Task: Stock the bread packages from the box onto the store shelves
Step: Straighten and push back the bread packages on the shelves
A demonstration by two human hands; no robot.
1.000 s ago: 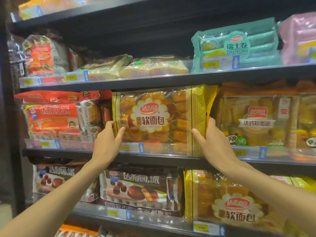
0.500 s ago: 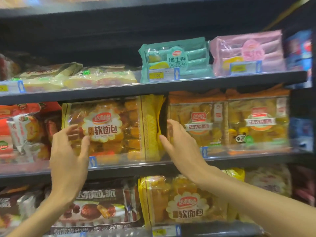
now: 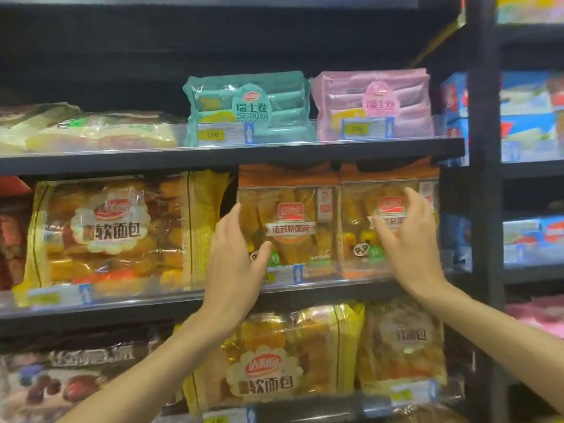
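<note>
Two orange-topped bread packages stand side by side on the middle shelf (image 3: 305,293). My left hand (image 3: 236,267), fingers apart, reaches to the left edge of the left orange package (image 3: 293,215). In front of the right orange package (image 3: 360,215) my right hand (image 3: 409,239) is spread, fingers apart. Neither hand clasps a package. A large yellow bread package (image 3: 116,233) stands further left on the same shelf, untouched. The box is not in view.
A teal package (image 3: 250,108) and a pink package (image 3: 372,102) stand on the upper shelf. Flat pale packages (image 3: 91,132) lie to their left. More yellow bread packages (image 3: 274,361) fill the lower shelf. A black upright (image 3: 485,209) divides off another shelving bay with blue boxes.
Both hands have left the large yellow package and moved right, to the two orange-topped packages. The view has shifted right with them.
</note>
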